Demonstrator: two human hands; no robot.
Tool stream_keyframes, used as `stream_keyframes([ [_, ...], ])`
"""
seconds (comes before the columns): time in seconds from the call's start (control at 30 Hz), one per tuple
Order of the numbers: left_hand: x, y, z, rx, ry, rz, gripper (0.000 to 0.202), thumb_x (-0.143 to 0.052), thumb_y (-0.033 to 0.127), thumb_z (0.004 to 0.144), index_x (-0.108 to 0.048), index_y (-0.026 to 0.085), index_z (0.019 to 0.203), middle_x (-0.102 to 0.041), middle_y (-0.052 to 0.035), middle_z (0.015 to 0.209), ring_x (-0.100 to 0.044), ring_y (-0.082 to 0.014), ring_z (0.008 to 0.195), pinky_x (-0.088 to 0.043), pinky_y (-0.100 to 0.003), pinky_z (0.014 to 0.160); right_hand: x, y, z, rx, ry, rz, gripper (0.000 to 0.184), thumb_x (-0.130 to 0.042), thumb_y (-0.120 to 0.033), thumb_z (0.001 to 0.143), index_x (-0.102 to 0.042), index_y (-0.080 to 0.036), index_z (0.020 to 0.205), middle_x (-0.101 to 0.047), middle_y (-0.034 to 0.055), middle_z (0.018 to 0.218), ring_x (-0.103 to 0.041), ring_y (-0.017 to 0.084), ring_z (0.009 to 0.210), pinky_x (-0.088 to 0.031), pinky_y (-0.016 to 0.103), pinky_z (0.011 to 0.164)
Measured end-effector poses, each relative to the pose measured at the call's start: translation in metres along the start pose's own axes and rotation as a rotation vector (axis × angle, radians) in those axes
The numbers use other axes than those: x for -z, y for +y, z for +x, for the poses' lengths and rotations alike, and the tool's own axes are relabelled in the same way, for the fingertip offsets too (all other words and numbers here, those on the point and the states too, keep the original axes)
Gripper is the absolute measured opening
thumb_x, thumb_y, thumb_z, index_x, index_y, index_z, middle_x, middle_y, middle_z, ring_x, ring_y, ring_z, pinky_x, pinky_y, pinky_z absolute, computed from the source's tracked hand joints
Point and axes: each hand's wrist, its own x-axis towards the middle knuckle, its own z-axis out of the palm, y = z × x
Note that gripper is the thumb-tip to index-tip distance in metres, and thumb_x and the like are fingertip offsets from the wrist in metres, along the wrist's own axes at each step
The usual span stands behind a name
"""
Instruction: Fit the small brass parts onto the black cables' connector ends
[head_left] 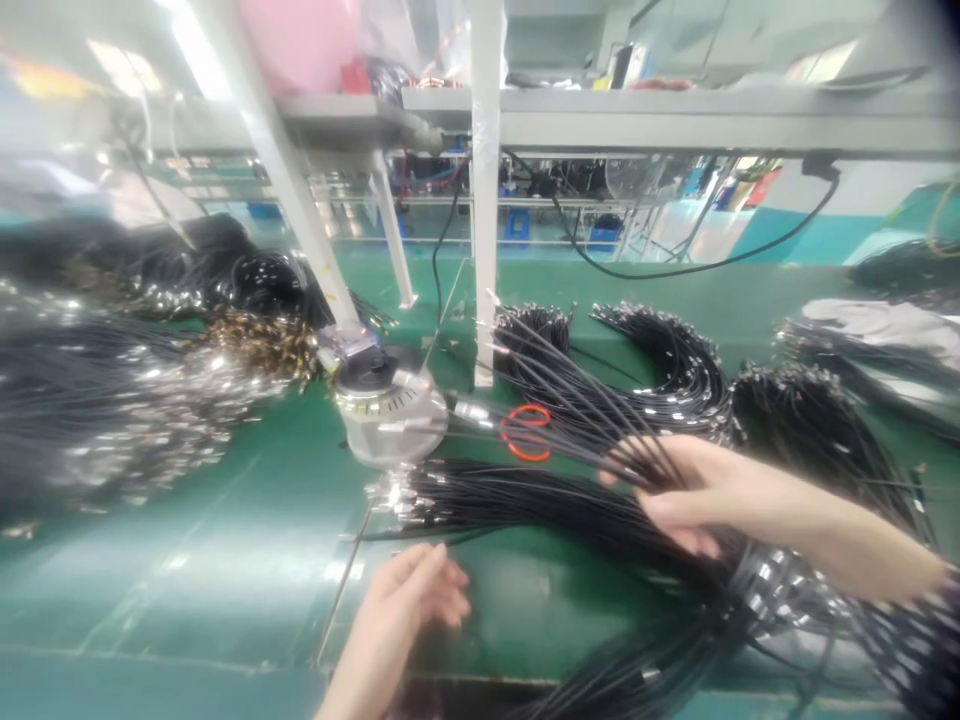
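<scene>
My right hand (pixel 686 490) reaches in from the right and its fingers are closed around a fanned bunch of thin black cables (pixel 570 400) with metal connector tips. Under it lies a thick bundle of the same black cables (pixel 525 500) stretched across the green bench (pixel 187 560). My left hand (pixel 416 595) hovers low near the front edge, fingers loosely curled, holding nothing I can make out. It is close to a thin metal rod (pixel 341 580) and the connector ends (pixel 390 492) of the bundle.
A round metal device (pixel 386 405) stands mid-bench by a white post (pixel 486 190). Orange-handled scissors (pixel 525 432) lie beside it. More coiled cable bundles (pixel 675 370) sit at the back right, and blurred heaps of cables with connectors (pixel 127 400) fill the left. A shelf (pixel 675 115) runs overhead.
</scene>
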Motion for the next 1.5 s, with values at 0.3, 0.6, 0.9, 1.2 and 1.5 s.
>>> stream_keyframes([
  [0.3, -0.017, -0.013, -0.017, -0.353, -0.253, -0.151, 0.072, -0.088, 0.042, 0.057, -0.060, 0.026, 0.121, -0.069, -0.0124, 0.112, -0.067, -0.0292, 0.095, -0.053, -0.038, 0.078, -0.074, -0.039, 0.061, -0.091, -0.580, 0.015, 0.009, -0.057, -0.023, 0.083, -0.056, -0.015, 0.088, -0.060, -0.0030, 0.062, -0.055, 0.008, 0.043, -0.047, 0.018, 0.043],
  [0.6, -0.018, 0.019, -0.039, -0.378, 0.104, -0.489, 0.079, -0.080, 0.058, 0.060, -0.060, 0.024, 0.128, -0.061, -0.0138, 0.134, -0.049, -0.0373, 0.128, -0.038, -0.047, 0.107, -0.126, 0.032, 0.045, 0.180, 0.036, -0.411, 0.030, -0.033, -0.040, 0.100, -0.055, -0.022, 0.090, -0.062, 0.0007, 0.071, -0.058, 0.015, 0.068, -0.050, 0.027, 0.072],
  [0.9, -0.050, 0.036, -0.044, -0.284, 0.070, -0.533, 0.042, -0.067, 0.043, 0.084, -0.064, 0.022, 0.119, -0.077, -0.0096, 0.095, -0.070, -0.0255, 0.084, -0.057, -0.035, 0.071, -0.138, 0.024, 0.038, 0.234, -0.027, -0.156, 0.045, -0.036, -0.058, 0.093, -0.060, -0.030, 0.119, -0.074, 0.0068, 0.083, -0.069, 0.025, 0.073, -0.057, 0.034, 0.074],
  [1.2, -0.051, 0.010, -0.040, -0.101, -0.077, -0.320, 0.039, -0.078, 0.035, 0.074, -0.071, 0.016, 0.108, -0.068, -0.0028, 0.067, -0.051, -0.0099, 0.043, -0.040, -0.023, 0.041, -0.143, 0.049, 0.052, 0.280, 0.058, -0.140, 0.062, -0.028, -0.061, 0.096, -0.052, -0.021, 0.135, -0.072, 0.0089, 0.081, -0.069, 0.022, 0.070, -0.059, 0.033, 0.070],
  [1.5, -0.051, 0.025, -0.037, -0.324, 0.036, -0.511, 0.028, -0.068, 0.036, 0.084, -0.069, 0.021, 0.108, -0.073, -0.0055, 0.090, -0.063, -0.0217, 0.093, -0.047, -0.033, 0.086, -0.133, 0.040, 0.047, 0.297, 0.122, -0.781, 0.035, -0.045, -0.033, 0.091, -0.065, -0.025, 0.118, -0.075, 0.0103, 0.092, -0.071, 0.031, 0.081, -0.055, 0.042, 0.076],
])
